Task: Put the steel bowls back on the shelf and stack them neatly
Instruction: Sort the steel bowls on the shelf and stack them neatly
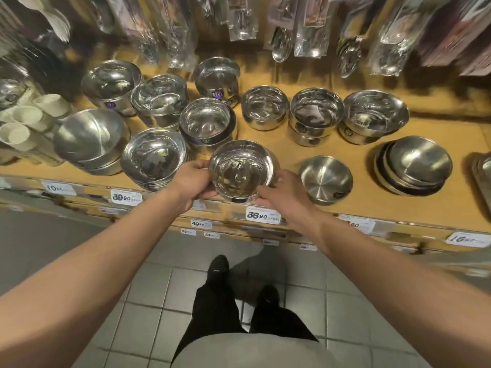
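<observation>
Steel bowl empty, left hand grip, right hand grip, over shelf.

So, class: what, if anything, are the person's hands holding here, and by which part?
A shiny steel bowl, held by its sides: the left hand grips its left rim, and the right hand holds its right side, low down.
</observation>
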Demonstrator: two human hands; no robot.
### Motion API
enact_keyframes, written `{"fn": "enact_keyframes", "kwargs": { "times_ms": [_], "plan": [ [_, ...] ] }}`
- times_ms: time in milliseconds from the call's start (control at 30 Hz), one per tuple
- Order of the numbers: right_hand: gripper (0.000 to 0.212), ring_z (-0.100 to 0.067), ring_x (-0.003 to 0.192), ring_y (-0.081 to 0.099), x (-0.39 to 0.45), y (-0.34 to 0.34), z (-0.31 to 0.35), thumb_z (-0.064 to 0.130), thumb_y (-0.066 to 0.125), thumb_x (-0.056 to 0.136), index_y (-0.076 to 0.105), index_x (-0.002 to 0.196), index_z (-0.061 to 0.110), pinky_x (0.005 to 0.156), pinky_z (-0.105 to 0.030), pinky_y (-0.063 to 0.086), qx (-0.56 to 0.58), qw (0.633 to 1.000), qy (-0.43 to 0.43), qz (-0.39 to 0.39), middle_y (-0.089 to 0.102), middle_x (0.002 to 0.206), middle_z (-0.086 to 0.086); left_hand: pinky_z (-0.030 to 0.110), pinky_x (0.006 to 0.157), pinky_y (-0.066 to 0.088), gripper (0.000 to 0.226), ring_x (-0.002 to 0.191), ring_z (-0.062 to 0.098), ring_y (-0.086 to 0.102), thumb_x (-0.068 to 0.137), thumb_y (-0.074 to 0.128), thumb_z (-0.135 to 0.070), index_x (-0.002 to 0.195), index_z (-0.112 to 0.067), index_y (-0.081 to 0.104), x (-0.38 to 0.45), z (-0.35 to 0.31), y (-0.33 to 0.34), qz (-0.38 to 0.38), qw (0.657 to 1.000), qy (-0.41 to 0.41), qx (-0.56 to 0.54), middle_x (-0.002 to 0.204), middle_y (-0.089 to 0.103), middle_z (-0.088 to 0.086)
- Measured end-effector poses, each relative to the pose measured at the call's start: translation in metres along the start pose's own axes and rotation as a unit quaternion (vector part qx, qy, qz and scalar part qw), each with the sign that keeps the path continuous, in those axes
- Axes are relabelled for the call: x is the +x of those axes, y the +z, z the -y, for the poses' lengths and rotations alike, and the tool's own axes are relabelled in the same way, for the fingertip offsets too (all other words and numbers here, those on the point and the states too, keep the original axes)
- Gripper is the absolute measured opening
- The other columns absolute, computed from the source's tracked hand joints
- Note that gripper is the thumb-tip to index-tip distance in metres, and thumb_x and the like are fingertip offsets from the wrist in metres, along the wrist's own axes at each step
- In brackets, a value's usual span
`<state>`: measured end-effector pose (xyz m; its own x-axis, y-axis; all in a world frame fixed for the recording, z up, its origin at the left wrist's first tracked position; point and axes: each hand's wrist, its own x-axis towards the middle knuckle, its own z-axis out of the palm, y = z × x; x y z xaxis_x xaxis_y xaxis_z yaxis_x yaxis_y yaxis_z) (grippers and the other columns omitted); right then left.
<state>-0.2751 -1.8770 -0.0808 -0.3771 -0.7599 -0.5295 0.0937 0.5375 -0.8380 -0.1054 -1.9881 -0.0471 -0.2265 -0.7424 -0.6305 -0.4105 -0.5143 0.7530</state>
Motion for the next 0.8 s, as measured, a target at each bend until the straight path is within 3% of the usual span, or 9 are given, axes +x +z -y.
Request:
{"fn": "enact_keyframes", "kwargs": {
  "times_ms": [100,200,333,433,500,567,667,733,800],
  "plan": [
    [0.045,-0.014,0.087,0.077,0.006,0.006,-0.001,0.01,0.073,0.087,0.057,0.128,0.011,0.085,-0.033,0.063,-0.005,1.0,0.007,-0.004,0.073,0.105,-0.007,0.021,0.057,0.062,0.024,0.088,0.02,0.072,0.1,0.052,0.002,0.107,-0.016,0.066,0.007,0.0,-0.004,0.008,1.0,-0.005,0.003,0.1,0.075,0.005],
    [0.053,-0.02,0.092,0.075,0.01,0.011,0.002,0.01,0.074,0.086,0.051,0.134,0.009,0.089,-0.041,0.062,-0.013,1.0,0.021,-0.019,0.071,0.107,-0.01,0.018,0.051,0.058,0.02,0.075,0.013,0.076,0.101,0.054,-0.002,0.108,-0.016,0.067,0.012,0.002,-0.006,0.009,1.0,-0.006,-0.013,0.088,0.079,-0.001],
    [0.049,-0.019,0.096,0.073,-0.002,0.006,0.01,0.018,0.072,0.091,0.051,0.135,0.009,0.088,-0.036,0.062,-0.018,0.999,0.033,-0.002,0.065,0.121,-0.01,0.019,0.054,0.059,0.017,0.072,0.012,0.076,0.101,0.057,-0.005,0.113,-0.012,0.066,0.013,0.002,-0.006,0.004,1.0,-0.006,-0.02,0.082,0.08,0.0],
    [0.043,-0.02,0.1,0.071,-0.016,-0.019,0.016,0.031,0.069,0.092,0.057,0.128,0.013,0.092,-0.038,0.057,-0.083,0.996,0.006,-0.036,0.066,0.121,-0.003,0.035,0.086,0.061,0.025,0.09,0.02,0.074,0.1,0.059,-0.011,0.124,-0.004,0.064,0.006,0.004,-0.005,-0.043,0.999,0.017,0.011,0.1,0.076,0.007],
    [0.037,-0.02,0.097,0.07,-0.022,-0.051,0.02,0.03,0.066,0.091,0.062,0.126,0.018,0.092,-0.042,0.056,-0.139,0.98,-0.057,-0.132,0.068,0.11,0.004,0.04,0.102,0.052,0.036,0.108,0.023,0.066,0.099,0.061,-0.022,0.132,-0.008,0.061,-0.007,0.005,-0.006,-0.108,0.981,0.078,0.143,0.117,0.07,0.005],
    [0.029,-0.021,0.098,0.067,-0.023,-0.089,0.024,0.024,0.064,0.091,0.068,0.119,0.019,0.085,-0.035,0.052,-0.195,0.952,-0.103,-0.214,0.069,0.099,0.007,0.03,0.095,0.045,0.039,0.108,0.02,0.061,0.096,0.061,-0.023,0.133,-0.012,0.062,-0.027,0.004,0.0,-0.182,0.934,0.178,0.249,0.118,0.066,0.0],
    [0.041,-0.029,0.116,0.063,-0.01,-0.135,0.021,0.026,0.064,0.095,0.064,0.133,0.011,0.092,-0.033,0.046,-0.298,0.924,-0.054,-0.233,0.07,0.122,-0.009,0.017,0.084,0.037,0.029,0.1,0.015,0.057,0.094,0.061,-0.014,0.123,-0.013,0.066,-0.059,-0.006,0.026,-0.218,0.885,0.324,0.254,0.111,0.063,-0.001],
    [0.039,-0.032,0.119,0.062,-0.005,-0.145,0.013,0.028,0.063,0.096,0.067,0.13,0.009,0.1,-0.037,0.047,-0.317,0.928,-0.01,-0.194,0.069,0.126,-0.013,0.014,0.076,0.038,0.023,0.091,0.01,0.057,0.094,0.06,-0.011,0.114,-0.017,0.069,-0.072,-0.01,0.053,-0.17,0.882,0.37,0.239,0.1,0.062,-0.006],
    [0.02,-0.033,0.108,0.069,-0.004,-0.143,0.003,0.02,0.064,0.094,0.076,0.106,0.01,0.099,-0.045,0.054,-0.266,0.946,0.014,-0.183,0.075,0.111,-0.014,0.012,0.067,0.043,0.018,0.075,0.001,0.06,0.095,0.058,-0.011,0.102,-0.025,0.067,-0.078,-0.011,0.083,-0.076,0.914,0.332,0.22,0.087,0.066,-0.01]
  ]
}}
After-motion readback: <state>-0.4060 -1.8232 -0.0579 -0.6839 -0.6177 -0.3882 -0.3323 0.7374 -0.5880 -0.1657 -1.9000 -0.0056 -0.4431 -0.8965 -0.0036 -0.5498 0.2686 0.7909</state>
